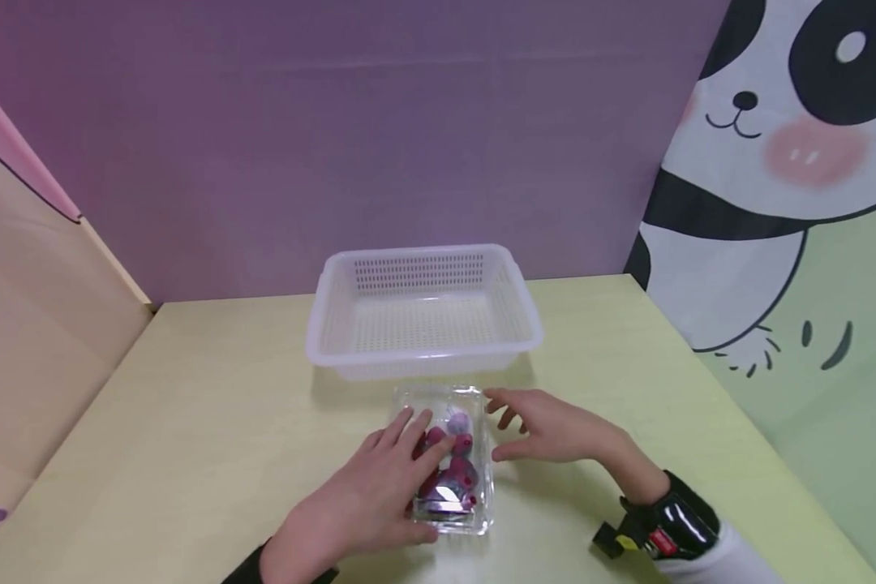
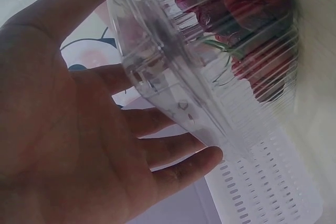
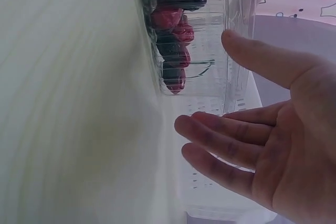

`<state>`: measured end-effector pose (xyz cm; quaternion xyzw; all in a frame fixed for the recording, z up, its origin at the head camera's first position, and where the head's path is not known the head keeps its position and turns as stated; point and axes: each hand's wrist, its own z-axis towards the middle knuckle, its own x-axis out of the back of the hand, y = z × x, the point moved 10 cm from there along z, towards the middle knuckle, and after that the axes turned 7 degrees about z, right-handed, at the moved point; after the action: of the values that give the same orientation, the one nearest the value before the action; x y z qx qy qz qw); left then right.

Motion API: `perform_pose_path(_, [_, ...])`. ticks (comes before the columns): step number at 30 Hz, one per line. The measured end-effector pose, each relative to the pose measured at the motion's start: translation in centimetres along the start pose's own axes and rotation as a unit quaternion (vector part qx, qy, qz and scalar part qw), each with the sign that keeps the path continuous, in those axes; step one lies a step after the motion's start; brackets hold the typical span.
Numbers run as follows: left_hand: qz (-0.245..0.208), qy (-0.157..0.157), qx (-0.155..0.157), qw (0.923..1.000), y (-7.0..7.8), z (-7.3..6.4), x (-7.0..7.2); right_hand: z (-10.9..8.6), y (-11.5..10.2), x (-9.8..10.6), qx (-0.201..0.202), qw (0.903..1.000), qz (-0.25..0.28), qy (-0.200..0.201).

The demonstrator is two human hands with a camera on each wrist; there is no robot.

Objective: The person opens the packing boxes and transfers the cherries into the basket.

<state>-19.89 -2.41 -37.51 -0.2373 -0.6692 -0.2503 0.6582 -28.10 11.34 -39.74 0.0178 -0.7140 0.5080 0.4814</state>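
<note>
A clear plastic clamshell box (image 1: 438, 397) lies lengthwise on the table with its lid down. Dark red cherries (image 1: 462, 470) with thin green stems show through its walls; the left wrist view has these cherries (image 2: 260, 9) up close. My left hand (image 1: 358, 499) lies over the lid's left side with fingers spread, thumb near the close end. On the other side, my right hand (image 1: 555, 426) hovers at the far right corner, fingers loosely bent. In the right wrist view, the thumb of the right hand (image 3: 294, 114) is right at the box's rim, other fingertips near its end.
Just beyond the box stands a white perforated plastic basket (image 1: 423, 357), with nothing inside. A purple backdrop (image 1: 409, 146) rises behind the table (image 1: 212, 405). Printed panels border both sides, the right one bearing a panda (image 1: 715, 276). A black device (image 1: 675, 519) is strapped to my right wrist.
</note>
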Motion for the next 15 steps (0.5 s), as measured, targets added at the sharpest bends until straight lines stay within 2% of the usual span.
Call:
perform_pose_path(6, [-0.005, -0.009, 0.001, 0.9999, 0.16, -0.02, -0.14, -0.05, 0.27, -0.13, -0.004, 0.9998, 0.016, 0.012])
perform_pose_path(12, [0.005, 0.001, -0.005, 1.0000, 0.27, 0.01, 0.19, 0.11, 0.18, 0.32, 0.001, 0.9986, 0.037, 0.039])
perform_pose_path(15, [0.010, 0.003, -0.009, 0.9999, 0.33, 0.04, 0.28, 0.21, 0.05, 0.39, 0.006, 0.9982, 0.043, 0.040])
